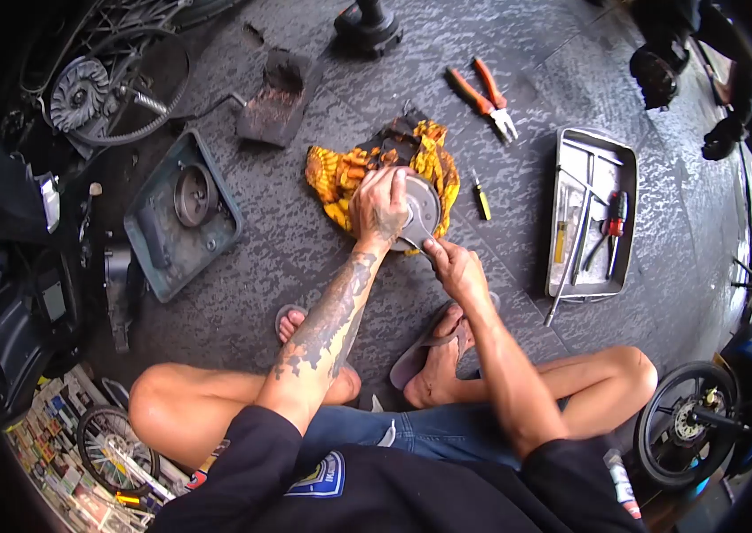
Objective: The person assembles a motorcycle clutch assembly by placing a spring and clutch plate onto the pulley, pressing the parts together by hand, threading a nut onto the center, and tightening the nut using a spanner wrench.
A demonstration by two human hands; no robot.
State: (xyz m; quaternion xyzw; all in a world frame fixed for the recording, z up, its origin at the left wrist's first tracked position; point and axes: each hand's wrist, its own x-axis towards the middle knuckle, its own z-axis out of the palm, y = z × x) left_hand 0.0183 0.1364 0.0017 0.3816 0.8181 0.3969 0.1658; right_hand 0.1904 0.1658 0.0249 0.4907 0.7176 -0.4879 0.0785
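A round grey metal part (pixel 425 197) rests on a crumpled yellow and black cloth (pixel 327 182) on the dark floor. My left hand (pixel 379 206) presses on the left side of this part, its fingers bent over the top. My right hand (pixel 459 268) is closed around the handle of a metal wrench (pixel 417 233), whose wide head lies against the part's lower edge near my left palm. The centre of the part is partly hidden by my left hand.
Orange-handled pliers (pixel 489 102) and a small yellow screwdriver (pixel 481 197) lie beyond the cloth's right side. A tool tray (pixel 629 213) stands right; a grey tray (pixel 232 233) with a round part (pixel 194 195) stands left. Motorcycle parts (pixel 83 98) are upper left, a wheel (pixel 685 425) lower right.
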